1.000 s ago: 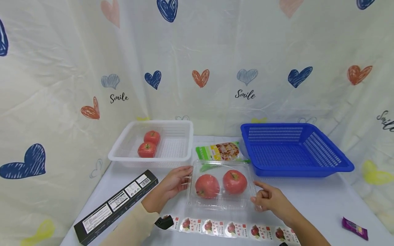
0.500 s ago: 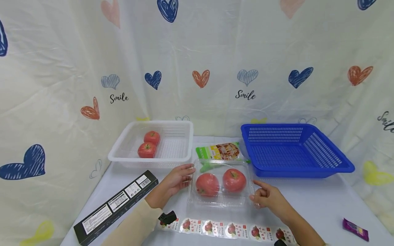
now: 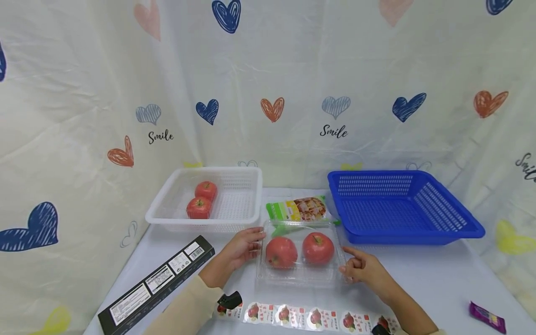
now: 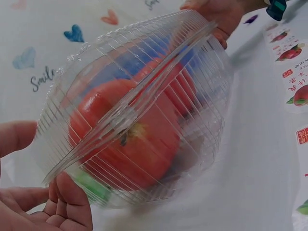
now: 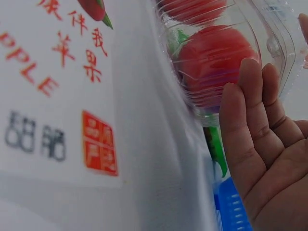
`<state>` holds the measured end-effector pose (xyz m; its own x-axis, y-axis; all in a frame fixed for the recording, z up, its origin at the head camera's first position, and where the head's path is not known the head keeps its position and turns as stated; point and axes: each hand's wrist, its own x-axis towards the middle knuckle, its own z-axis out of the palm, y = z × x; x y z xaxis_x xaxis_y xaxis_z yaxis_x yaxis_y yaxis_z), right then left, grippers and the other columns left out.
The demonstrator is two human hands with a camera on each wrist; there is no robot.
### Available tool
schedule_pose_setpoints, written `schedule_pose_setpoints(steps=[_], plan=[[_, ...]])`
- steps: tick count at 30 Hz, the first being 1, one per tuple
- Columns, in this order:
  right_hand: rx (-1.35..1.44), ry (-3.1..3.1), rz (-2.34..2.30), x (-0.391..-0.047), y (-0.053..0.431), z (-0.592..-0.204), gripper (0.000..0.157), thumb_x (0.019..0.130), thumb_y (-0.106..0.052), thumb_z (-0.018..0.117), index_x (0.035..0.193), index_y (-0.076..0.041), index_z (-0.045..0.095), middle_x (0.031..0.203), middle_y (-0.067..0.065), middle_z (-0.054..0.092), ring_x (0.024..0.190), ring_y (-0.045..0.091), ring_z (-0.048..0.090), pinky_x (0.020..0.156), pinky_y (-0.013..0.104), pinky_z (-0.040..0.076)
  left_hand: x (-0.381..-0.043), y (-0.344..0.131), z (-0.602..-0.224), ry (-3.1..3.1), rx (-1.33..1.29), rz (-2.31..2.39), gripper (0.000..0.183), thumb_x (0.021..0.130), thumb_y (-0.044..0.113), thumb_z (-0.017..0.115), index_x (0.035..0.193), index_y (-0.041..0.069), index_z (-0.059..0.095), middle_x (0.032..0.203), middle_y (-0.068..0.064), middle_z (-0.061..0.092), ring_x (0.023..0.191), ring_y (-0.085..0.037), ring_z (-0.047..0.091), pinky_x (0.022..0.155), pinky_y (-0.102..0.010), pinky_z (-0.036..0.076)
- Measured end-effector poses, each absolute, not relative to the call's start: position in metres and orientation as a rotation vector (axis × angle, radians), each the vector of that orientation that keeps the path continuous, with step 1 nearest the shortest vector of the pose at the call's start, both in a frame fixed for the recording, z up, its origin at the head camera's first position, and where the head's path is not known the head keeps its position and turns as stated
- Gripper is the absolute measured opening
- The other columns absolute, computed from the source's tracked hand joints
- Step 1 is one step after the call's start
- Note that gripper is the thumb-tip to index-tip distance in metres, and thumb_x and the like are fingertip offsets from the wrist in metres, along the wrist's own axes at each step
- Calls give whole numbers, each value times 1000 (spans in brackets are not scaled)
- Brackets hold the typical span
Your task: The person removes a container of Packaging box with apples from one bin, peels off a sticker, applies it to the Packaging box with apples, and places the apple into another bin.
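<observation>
A clear plastic clamshell box (image 3: pixel 299 278) with two red apples (image 3: pixel 281 252) inside is between my hands, its lid down. My left hand (image 3: pixel 243 249) grips its left side; in the left wrist view the thumb (image 4: pixel 18 136) is above the rim and the curled fingers (image 4: pixel 70 197) are beneath. My right hand (image 3: pixel 364 267) holds the right edge, index finger extended and the other fingers bent. In the right wrist view its fingers (image 5: pixel 238 125) lie along the box's side. Whether the box bears on the table cannot be told.
Behind the box lies a green-and-yellow food packet (image 3: pixel 299 209). A white basket (image 3: pixel 234 225) holds two wrapped apples (image 3: pixel 200 207); a blue basket (image 3: pixel 412 239) stands right. A long black box (image 3: pixel 157 284) lies left, apple stickers (image 3: pixel 289 317) in front, a purple wrapper (image 3: pixel 487 317) far right.
The clamshell box has shifted slightly away from me, both hands moving with it. My left wrist has come a little to the right. The head view has tilted slightly.
</observation>
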<state>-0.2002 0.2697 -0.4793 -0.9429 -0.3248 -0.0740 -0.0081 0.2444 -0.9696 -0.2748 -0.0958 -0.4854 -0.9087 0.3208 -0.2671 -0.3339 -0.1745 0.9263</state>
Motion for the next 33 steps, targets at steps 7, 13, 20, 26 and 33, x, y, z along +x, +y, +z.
schedule_pose_setpoints(steps=[7,13,20,26,33], plan=[[-303,2168,-1806,-199,271,-485,79,93,-9,65,146,17,13,73,3,54,65,13,56,65,33,54,-270,-97,-489,1712,16,2096,58,93,29,65,141,3,47,124,-16,56,85,-17,56,71,-26,51],[-294,2190,-1793,-199,272,-488,79,93,-10,64,147,16,13,77,3,53,69,14,59,66,32,55,-270,-95,-493,1738,36,2077,64,94,31,65,146,4,41,116,-12,54,82,-15,54,66,-24,49],[-329,2226,-1745,-204,275,-484,78,94,-13,64,148,14,14,81,6,54,71,15,59,68,33,55,-271,-95,-493,1826,26,2070,64,93,35,65,144,4,42,112,-9,57,84,-16,55,69,-26,49],[-385,2261,-1679,-208,278,-478,71,98,-13,59,148,13,17,83,10,57,73,15,59,71,32,55,-260,-108,-487,1965,45,2006,50,99,28,57,137,-3,46,102,-10,58,76,-16,55,67,-28,51],[-325,2769,-1331,-194,275,-462,66,93,-37,66,142,0,43,79,4,57,66,17,54,57,28,48,-225,-151,-495,2290,303,1600,34,93,23,67,117,-1,66,95,-9,70,78,-18,62,70,-33,55]])
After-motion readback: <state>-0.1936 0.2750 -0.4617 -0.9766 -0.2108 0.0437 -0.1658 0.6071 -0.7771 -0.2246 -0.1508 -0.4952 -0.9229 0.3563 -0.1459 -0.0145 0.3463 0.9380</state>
